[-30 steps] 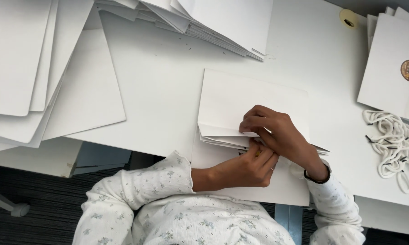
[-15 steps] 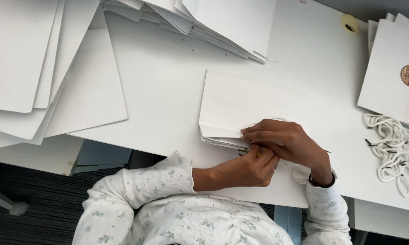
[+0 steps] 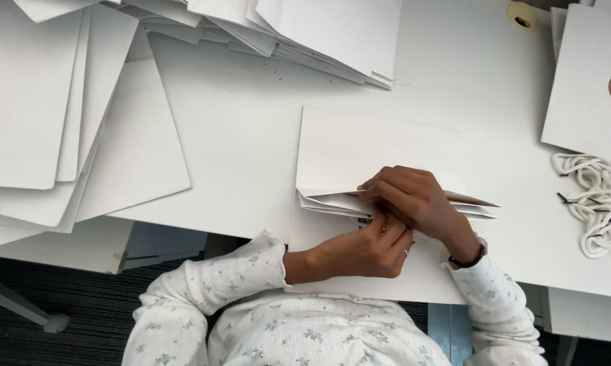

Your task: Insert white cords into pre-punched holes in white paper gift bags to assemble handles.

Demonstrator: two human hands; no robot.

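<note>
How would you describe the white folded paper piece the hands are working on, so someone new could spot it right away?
On the white table, look at the near edge, straight in front of the person. The folded paper piece lies there alone, with the right hand pressing its layered open edge and the left hand beside it. Unlike the flat white sheets stacked at the left and top, it is folded into several layers.

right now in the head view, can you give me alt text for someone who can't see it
Seen from above, a person's left hand and right hand press together on the open edge of a folded white paper bag lying on a white table. Stacks of white card sheets lie to the left and top, a pile of white cord handles to the right.
</note>
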